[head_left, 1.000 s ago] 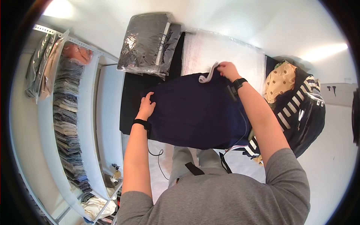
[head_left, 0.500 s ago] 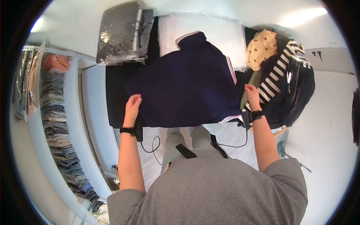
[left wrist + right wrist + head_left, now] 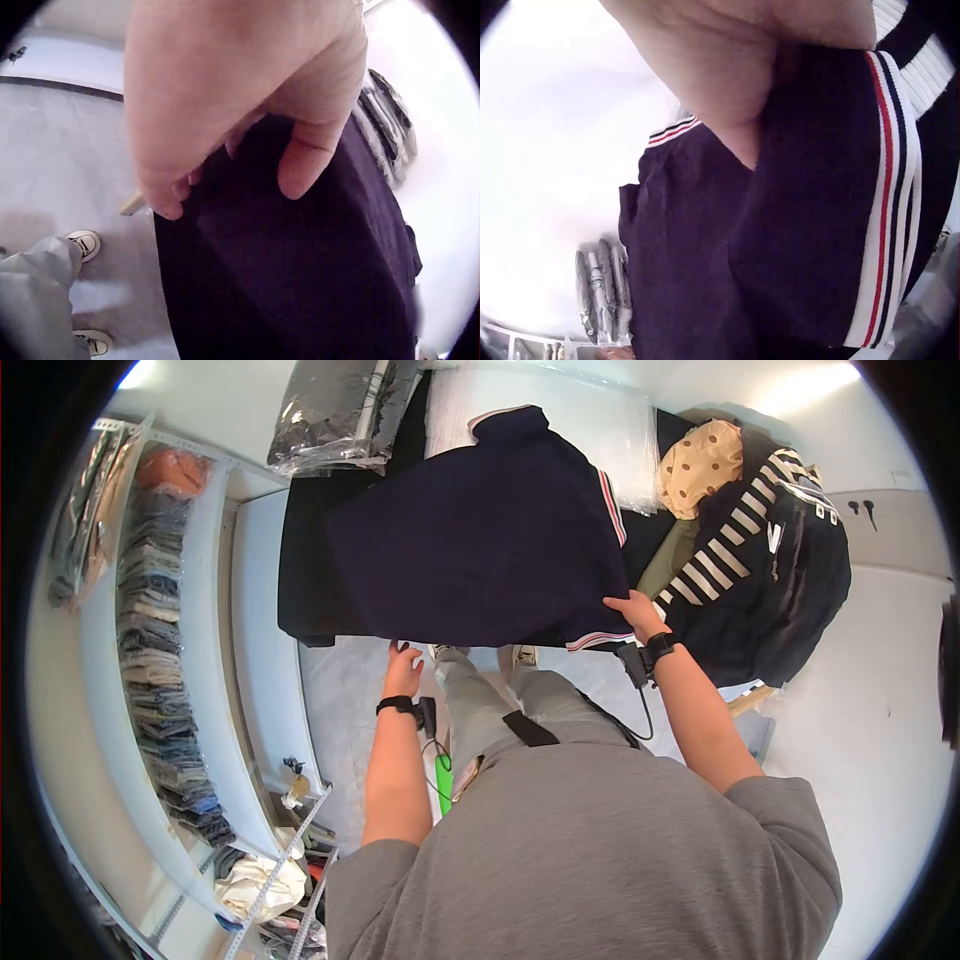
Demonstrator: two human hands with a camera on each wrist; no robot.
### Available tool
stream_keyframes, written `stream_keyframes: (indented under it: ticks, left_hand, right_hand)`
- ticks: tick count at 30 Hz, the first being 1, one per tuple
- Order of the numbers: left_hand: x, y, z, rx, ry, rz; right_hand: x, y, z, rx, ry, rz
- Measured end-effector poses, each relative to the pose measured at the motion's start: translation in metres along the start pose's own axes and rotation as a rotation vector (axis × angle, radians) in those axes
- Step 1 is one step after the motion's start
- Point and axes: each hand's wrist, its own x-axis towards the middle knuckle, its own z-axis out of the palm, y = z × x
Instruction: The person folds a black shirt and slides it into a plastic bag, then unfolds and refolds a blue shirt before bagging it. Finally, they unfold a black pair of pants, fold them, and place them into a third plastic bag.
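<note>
A navy polo shirt (image 3: 490, 540) with red, white and dark striped trim lies spread on a black-covered table (image 3: 305, 580), its collar toward the far side. My right hand (image 3: 637, 612) holds the shirt near the striped cuff (image 3: 600, 641) on the near right. Its thumb presses on top of the cloth in the right wrist view, while the other fingers are hidden. At the table's front edge, my left hand (image 3: 403, 672) is at the shirt's near-left border. The left wrist view shows its thumb (image 3: 304, 169) apart from the loosely bent fingers, with dark cloth below.
Clear plastic bags (image 3: 530, 430) lie beyond the shirt, and bagged grey clothes (image 3: 335, 420) sit at the far left. A striped dark garment pile (image 3: 780, 580) and dotted beige cloth (image 3: 703, 465) stand on the right. Shelves of folded clothes (image 3: 155, 630) line the left wall.
The right hand first held up the pale trim at the far side, then came back right and now holds the shirt's near-right part. The left hand moved from the shirt's left side to the front edge.
</note>
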Motion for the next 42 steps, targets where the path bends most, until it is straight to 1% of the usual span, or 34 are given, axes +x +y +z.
stream_keyframes:
  ticks: [1, 2, 3, 4, 5, 6, 8, 9, 11, 12, 13, 14, 15, 16, 17, 18, 19, 20, 21, 23, 24, 26, 27, 28, 30, 32, 33, 34, 36, 37, 38, 40, 41, 42]
  left_hand:
    - [0.0, -0.004, 0.007, -0.058, -0.022, -0.017]
    - [0.0, -0.006, 0.013, -0.117, -0.046, -0.033]
    - [0.003, -0.007, 0.015, -0.121, -0.042, -0.021]
    - [0.004, -0.008, 0.017, -0.141, -0.038, -0.06]
    - [0.003, -0.012, 0.017, -0.162, -0.034, -0.102]
    - [-0.003, -0.013, 0.018, -0.167, -0.031, -0.095]
    - [-0.021, -0.007, 0.02, -0.034, 0.118, -0.106]
    - [-0.031, -0.006, 0.017, 0.023, 0.143, -0.058]
    - [-0.05, -0.001, 0.007, 0.037, 0.159, -0.012]
    - [-0.06, 0.002, 0.004, 0.056, 0.168, 0.026]
    - [-0.071, 0.007, 0.008, -0.013, 0.193, 0.13]
    - [-0.082, 0.014, 0.01, -0.014, 0.196, 0.135]
    - [-0.091, 0.019, 0.009, 0.051, 0.243, 0.141]
    - [-0.099, 0.024, 0.009, 0.116, 0.29, 0.146]
    - [-0.104, 0.029, 0.011, 0.206, 0.326, 0.104]
    - [-0.101, 0.027, 0.007, 0.202, 0.331, 0.106]
    - [-0.095, 0.023, 0.001, 0.232, 0.33, 0.072]
    - [-0.09, 0.02, -0.008, 0.261, 0.331, 0.036]
    - [-0.097, 0.024, -0.005, 0.256, 0.342, 0.035]
    - [-0.119, 0.045, 0.013, 0.058, 0.304, 0.123]
    - [-0.124, 0.054, 0.014, 0.056, 0.31, 0.125]
    - [-0.127, 0.068, 0.014, -0.161, 0.115, 0.227]
    - [-0.131, 0.068, 0.008, -0.16, 0.122, 0.217]
    - [-0.123, 0.073, 0.002, -0.202, 0.079, 0.187]
    - [-0.104, 0.086, -0.003, -0.244, 0.033, 0.151]
    - [-0.083, 0.103, -0.005, -0.3, -0.049, 0.189]
    - [-0.068, 0.108, -0.008, -0.293, -0.078, 0.195]
    - [-0.062, 0.122, 0.0, -0.291, -0.08, 0.192]
    - [-0.049, 0.147, 0.015, -0.397, -0.02, 0.04]
    - [-0.043, 0.154, 0.013, -0.315, -0.007, 0.0]
    - [-0.039, 0.159, 0.012, -0.309, -0.013, -0.007]
    - [-0.039, 0.167, 0.012, -0.019, 0.0, 0.085]
    - [-0.037, 0.169, 0.01, -0.013, -0.01, 0.075]
    - [-0.036, 0.17, 0.007, 0.056, -0.007, 0.091]
  right_hand:
    - [-0.011, -0.013, 0.001, -0.019, -0.055, 0.017]
    - [-0.018, -0.02, -0.001, -0.022, -0.064, 0.006]
    - [-0.024, -0.025, -0.003, 0.076, -0.112, 0.05]
    - [-0.029, -0.027, -0.006, 0.173, -0.159, 0.098]
    - [-0.033, -0.028, -0.01, 0.188, -0.198, 0.105]
    - [-0.028, -0.022, -0.017, 0.184, -0.204, 0.101]
    - [-0.008, -0.005, -0.033, 0.17, -0.247, 0.134]
    - [-0.006, -0.003, -0.033, 0.165, -0.256, 0.128]
    - [-0.002, 0.003, -0.033, 0.174, -0.167, 0.052]
    - [-0.002, 0.006, -0.031, 0.174, -0.174, 0.051]
    - [-0.001, 0.006, -0.028, 0.11, -0.178, -0.114]
    - [0.0, 0.006, -0.025, 0.046, -0.179, -0.279]
    - [-0.002, 0.009, -0.021, 0.035, -0.12, -0.335]
    - [0.001, 0.015, -0.024, 0.037, -0.124, -0.334]
    - [0.005, 0.022, -0.027, -0.051, -0.096, -0.175]
    - [0.009, 0.026, -0.029, -0.141, -0.069, -0.017]
    - [-0.03, -0.01, -0.019, -0.205, -0.069, 0.034]
    - [-0.018, -0.006, -0.026, -0.308, -0.064, 0.121]
    - [-0.016, -0.008, -0.03, -0.239, -0.086, 0.185]
    - [-0.016, -0.018, -0.031, -0.113, -0.1, 0.301]
    - [-0.013, -0.021, -0.03, -0.085, -0.055, 0.332]
    - [-0.006, -0.032, -0.036, 0.093, -0.102, 0.397]
    - [-0.013, -0.039, -0.036, 0.167, -0.163, 0.405]
    - [-0.013, -0.052, -0.036, 0.243, -0.22, 0.4]
    - [0.016, -0.059, -0.04, 0.332, -0.324, 0.368]
    - [0.017, -0.091, -0.015, 0.388, -0.184, 0.386]
    - [0.068, -0.068, -0.041, 0.385, -0.476, 0.362]
    - [0.061, -0.078, -0.021, 0.388, -0.473, 0.364]
    - [0.049, -0.094, 0.026, 0.552, -0.017, 0.06]
    - [0.046, -0.095, 0.029, 0.362, -0.02, 0.031]
    - [0.043, -0.094, 0.035, 0.367, -0.01, 0.032]
    - [0.031, -0.088, 0.049, -0.018, 0.122, -0.108]
    - [0.031, -0.079, 0.052, -0.034, 0.104, -0.104]
    - [0.028, -0.075, 0.06, -0.005, 0.107, -0.077]
